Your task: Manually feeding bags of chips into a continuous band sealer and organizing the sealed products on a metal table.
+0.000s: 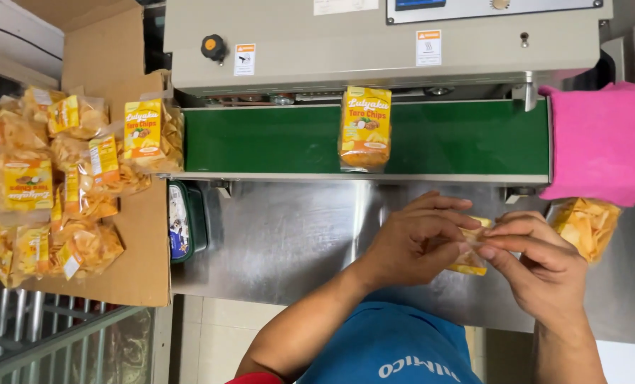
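Yellow-labelled chip bag (364, 128) upright on green belt (260, 139), upper centre. Heap of bags (54, 178) at left. Two orange-white warning stickers on sealer (374, 43). Lower right — left hand (413, 242) and right hand (545, 267) pinch small chip bag (470, 264), mostly hidden, axis unclear.

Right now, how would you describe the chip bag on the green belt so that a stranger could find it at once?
Find the grey sealing machine at the top and follow its green conveyor belt. One yellow bag of chips rests on the belt, near its middle. Unlike the pile of bags on cardboard at the left and the bag pinched by both hands, it is alone and untouched.
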